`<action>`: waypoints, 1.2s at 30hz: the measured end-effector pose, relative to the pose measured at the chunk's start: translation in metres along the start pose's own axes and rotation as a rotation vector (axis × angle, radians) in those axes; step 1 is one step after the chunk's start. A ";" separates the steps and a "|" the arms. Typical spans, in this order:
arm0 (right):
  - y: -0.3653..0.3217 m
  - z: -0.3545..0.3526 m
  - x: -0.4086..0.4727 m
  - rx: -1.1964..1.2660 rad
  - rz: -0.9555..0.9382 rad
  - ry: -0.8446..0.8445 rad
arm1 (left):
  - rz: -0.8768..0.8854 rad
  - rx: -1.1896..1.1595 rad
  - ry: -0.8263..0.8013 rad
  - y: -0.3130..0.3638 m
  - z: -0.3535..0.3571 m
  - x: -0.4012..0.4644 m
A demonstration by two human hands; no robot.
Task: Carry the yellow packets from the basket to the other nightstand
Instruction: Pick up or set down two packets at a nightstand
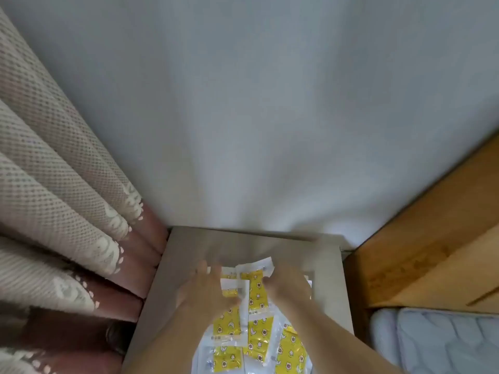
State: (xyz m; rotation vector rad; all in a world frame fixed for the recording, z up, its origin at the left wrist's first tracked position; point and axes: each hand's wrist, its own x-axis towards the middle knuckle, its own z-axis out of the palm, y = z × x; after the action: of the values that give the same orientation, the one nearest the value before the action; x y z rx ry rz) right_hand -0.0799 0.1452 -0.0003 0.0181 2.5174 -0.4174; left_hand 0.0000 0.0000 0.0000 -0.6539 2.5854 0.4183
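Pale grey wall (pixel 256 103) fills most of the view, with a dotted beige curtain (pixel 54 184) hanging at nine o'clock and a wooden headboard (pixel 432 252) at three o'clock, a quilted blue bed (pixel 445 344) below it. Between them, at six o'clock, stands a small grey nightstand (pixel 189 255), wedged against the wall.

On its top lies a loose heap of yellow packets (pixel 256 292), printed with small stars and moons and edged in clear white plastic; they spread from the middle of the top down toward the lower edge of the view. Both hands are over the heap. The left hand (pixel 202 290) lies flat on the packets at the ten o'clock side of the heap, its fingers nearly straight and spread, pressing rather than gripping. The right hand (pixel 286 287) sits at the two o'clock side; motion blur hides the grip, so I cannot tell whether its fingers pinch a packet or merely rest on them.

No basket appears anywhere in the view. Judging from that, this looks like the destination nightstand, with the packets already carried across and now being set down or tidied. What remains seems small: letting go of the heap, and perhaps another trip if packets were left behind in the basket, which cannot be checked from here.
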 end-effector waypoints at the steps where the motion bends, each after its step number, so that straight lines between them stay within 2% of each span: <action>1: -0.001 0.002 0.002 -0.021 0.018 -0.007 | 0.059 0.018 -0.037 -0.003 0.002 0.004; 5: -0.003 0.011 0.010 -0.076 0.064 0.022 | 0.143 0.008 -0.113 -0.017 0.011 0.014; 9: -0.001 0.018 0.016 -0.051 0.054 0.029 | 0.171 -0.026 -0.091 -0.020 0.016 0.024; 16: 0.000 0.006 0.007 0.253 -0.004 -0.004 | 0.098 -0.155 -0.135 -0.016 0.007 0.032; 20: -0.004 -0.047 -0.022 0.272 -0.062 0.042 | 0.120 -0.274 -0.189 -0.005 -0.026 0.023; 25: -0.005 -0.147 -0.082 0.460 -0.057 0.175 | 0.221 -0.305 -0.087 0.054 -0.130 -0.015; 30: 0.022 -0.260 -0.178 0.646 -0.024 0.321 | 0.345 -0.346 0.003 0.135 -0.237 -0.094; 33: 0.049 -0.311 -0.236 0.701 -0.008 0.421 | 0.410 -0.523 0.005 0.173 -0.264 -0.144; 36: 0.079 -0.339 -0.282 0.754 0.026 0.516 | 0.457 -0.577 -0.054 0.201 -0.269 -0.183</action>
State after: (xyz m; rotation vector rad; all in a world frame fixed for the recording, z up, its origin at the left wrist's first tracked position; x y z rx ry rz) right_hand -0.0224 0.3436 0.3970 0.5032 2.6668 -1.4797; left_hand -0.0481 0.1340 0.3543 -0.2023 2.5465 1.3367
